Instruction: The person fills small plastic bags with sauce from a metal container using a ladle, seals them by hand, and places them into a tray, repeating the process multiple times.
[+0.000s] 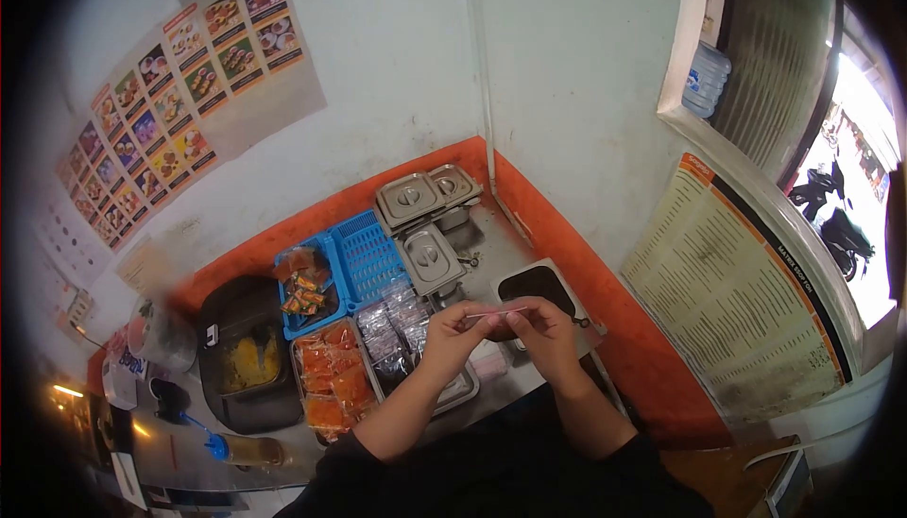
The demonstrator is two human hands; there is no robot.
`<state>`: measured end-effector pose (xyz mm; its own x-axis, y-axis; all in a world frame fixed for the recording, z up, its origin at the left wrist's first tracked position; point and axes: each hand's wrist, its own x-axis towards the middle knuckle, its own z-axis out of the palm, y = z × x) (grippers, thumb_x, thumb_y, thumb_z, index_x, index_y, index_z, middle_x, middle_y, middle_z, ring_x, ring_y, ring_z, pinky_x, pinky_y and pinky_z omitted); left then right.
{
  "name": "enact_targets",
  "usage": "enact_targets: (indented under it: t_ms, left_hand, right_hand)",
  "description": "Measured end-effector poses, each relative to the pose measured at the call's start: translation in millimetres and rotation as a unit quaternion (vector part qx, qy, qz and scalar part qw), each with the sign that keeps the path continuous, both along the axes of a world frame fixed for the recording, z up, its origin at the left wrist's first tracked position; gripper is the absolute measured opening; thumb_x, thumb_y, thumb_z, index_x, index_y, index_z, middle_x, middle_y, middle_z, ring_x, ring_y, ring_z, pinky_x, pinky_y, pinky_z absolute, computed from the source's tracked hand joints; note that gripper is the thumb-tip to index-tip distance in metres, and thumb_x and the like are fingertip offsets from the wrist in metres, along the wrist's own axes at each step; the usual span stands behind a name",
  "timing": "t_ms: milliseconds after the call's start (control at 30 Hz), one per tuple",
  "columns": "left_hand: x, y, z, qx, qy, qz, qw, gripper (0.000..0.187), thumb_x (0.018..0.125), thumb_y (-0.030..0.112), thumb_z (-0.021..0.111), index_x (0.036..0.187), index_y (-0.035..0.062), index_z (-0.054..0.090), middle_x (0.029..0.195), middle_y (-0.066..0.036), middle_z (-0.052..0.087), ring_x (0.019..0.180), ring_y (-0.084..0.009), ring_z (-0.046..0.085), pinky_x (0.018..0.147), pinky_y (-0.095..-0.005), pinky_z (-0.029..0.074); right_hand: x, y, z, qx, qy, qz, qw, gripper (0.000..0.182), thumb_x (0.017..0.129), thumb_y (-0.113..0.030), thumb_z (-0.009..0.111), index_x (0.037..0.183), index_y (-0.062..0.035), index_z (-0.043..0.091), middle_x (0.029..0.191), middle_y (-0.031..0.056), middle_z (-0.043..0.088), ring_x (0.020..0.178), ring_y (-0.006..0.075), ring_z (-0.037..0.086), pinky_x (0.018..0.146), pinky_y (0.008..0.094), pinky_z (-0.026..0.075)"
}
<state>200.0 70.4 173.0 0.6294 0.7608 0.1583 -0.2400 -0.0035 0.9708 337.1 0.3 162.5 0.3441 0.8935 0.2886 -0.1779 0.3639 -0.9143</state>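
Observation:
My left hand (454,329) and my right hand (546,327) meet in front of me, fingers pinched. Between them a thin pink strip (496,312) is stretched, possibly a rubber band. Something small and dark shows beneath the fingertips; its kind is hidden. Just beyond my right hand stands a metal container of dark liquid (539,282), with a handle sticking out at its right. Left of my left hand are trays of small clear packets (380,334), some dark inside, and bags of orange sauce (333,362).
Blue plastic baskets (370,252) stand farther back, one with sachets (306,293). Lidded steel pans (430,261) line the back corner. At left are a black tub with yellow contents (250,367) and a blue-capped squeeze bottle (248,449). A menu board (742,301) leans at right.

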Motion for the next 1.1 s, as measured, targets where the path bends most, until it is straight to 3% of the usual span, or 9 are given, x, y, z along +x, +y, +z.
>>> enact_targets:
  t_ms: [67, 167, 267, 400, 500, 600, 800, 933, 1100]
  left_hand:
    - [-1, -6, 7, 0.001, -0.016, 0.013, 1.000, 0.014, 0.081, 0.005, 0.059, 0.093, 0.0001, 0.059, 0.090, -0.004, 0.061, 0.082, -0.0091, 0.056, 0.070, -0.0215, 0.046]
    - [-5, -3, -6, 0.055, 0.007, 0.051, 0.997, 0.010, 0.081, 0.006, 0.059, 0.089, 0.0000, 0.060, 0.087, -0.004, 0.061, 0.078, -0.0087, 0.057, 0.069, -0.0212, 0.046]
    - [-11, -9, 3, 0.052, 0.028, 0.072, 0.996, 0.011, 0.081, 0.007, 0.059, 0.088, -0.0003, 0.061, 0.085, -0.004, 0.061, 0.077, -0.0089, 0.057, 0.070, -0.0210, 0.045]
    - [-25, -15, 25, -0.070, 0.055, 0.102, 0.991, 0.016, 0.083, 0.012, 0.057, 0.093, 0.0005, 0.063, 0.082, -0.005, 0.061, 0.077, -0.0105, 0.056, 0.069, -0.0213, 0.043]
    - [-35, -16, 14, 0.052, 0.073, 0.117, 0.989, 0.018, 0.084, 0.014, 0.056, 0.095, 0.0016, 0.064, 0.082, -0.007, 0.062, 0.076, -0.0112, 0.056, 0.069, -0.0215, 0.043]
    - [-41, -16, 10, 0.040, 0.069, 0.152, 0.985, 0.018, 0.085, 0.014, 0.055, 0.093, 0.0007, 0.064, 0.083, -0.007, 0.062, 0.077, -0.0113, 0.057, 0.070, -0.0215, 0.043]
    - [-68, -17, -10, -0.002, 0.086, 0.145, 0.986, 0.015, 0.081, 0.012, 0.060, 0.088, -0.0009, 0.063, 0.082, -0.007, 0.062, 0.076, -0.0113, 0.057, 0.067, -0.0227, 0.044]
    - [-98, -25, -31, 0.093, 0.154, 0.190, 0.965, 0.013, 0.080, 0.009, 0.060, 0.088, -0.0006, 0.063, 0.084, -0.008, 0.062, 0.078, -0.0131, 0.058, 0.069, -0.0240, 0.045]
    - [-128, -52, -73, -0.051, 0.174, 0.126, 0.975, 0.016, 0.083, 0.010, 0.056, 0.094, -0.0005, 0.063, 0.088, -0.008, 0.062, 0.083, -0.0121, 0.057, 0.072, -0.0235, 0.044]
  right_hand:
    - [5, 7, -24, -0.004, -0.200, -0.036, 0.979, 0.010, 0.084, -0.003, 0.053, 0.094, 0.0003, 0.055, 0.089, 0.0065, 0.058, 0.081, 0.0095, 0.055, 0.071, 0.0226, 0.046]
    - [-2, 6, -18, 0.007, -0.235, -0.046, 0.971, 0.010, 0.084, -0.003, 0.054, 0.092, 0.0005, 0.055, 0.089, 0.0066, 0.059, 0.080, 0.0093, 0.055, 0.072, 0.0228, 0.045]
    - [-16, 2, 3, 0.024, -0.081, -0.012, 0.996, 0.012, 0.084, -0.005, 0.054, 0.093, 0.0013, 0.056, 0.086, 0.0051, 0.059, 0.078, 0.0085, 0.055, 0.070, 0.0219, 0.045]
    - [-8, 11, -29, -0.002, -0.138, -0.026, 0.990, 0.013, 0.085, -0.008, 0.053, 0.092, 0.0018, 0.057, 0.084, 0.0040, 0.059, 0.074, 0.0077, 0.054, 0.068, 0.0207, 0.043]
    - [-18, 9, -23, 0.015, -0.187, -0.039, 0.981, 0.015, 0.086, -0.010, 0.052, 0.091, 0.0023, 0.058, 0.084, 0.0038, 0.060, 0.075, 0.0082, 0.055, 0.068, 0.0208, 0.044]
    - [-36, 10, -14, 0.017, -0.187, -0.089, 0.978, 0.014, 0.086, -0.009, 0.052, 0.089, 0.0026, 0.059, 0.084, 0.0040, 0.060, 0.076, 0.0086, 0.055, 0.070, 0.0215, 0.045]
    - [-59, 15, -24, -0.019, -0.235, 0.015, 0.972, 0.007, 0.083, -0.003, 0.055, 0.088, 0.0022, 0.056, 0.085, 0.0072, 0.060, 0.077, 0.0107, 0.058, 0.072, 0.0236, 0.048]
    - [-76, 12, -41, -0.106, -0.112, 0.114, 0.982, 0.009, 0.083, -0.003, 0.054, 0.089, 0.0025, 0.057, 0.084, 0.0081, 0.061, 0.079, 0.0123, 0.059, 0.074, 0.0249, 0.048]
    - [-74, -6, -104, -0.166, -0.177, 0.231, 0.942, 0.022, 0.088, -0.014, 0.049, 0.095, 0.0041, 0.059, 0.090, 0.0072, 0.062, 0.086, 0.0124, 0.056, 0.078, 0.0243, 0.043]
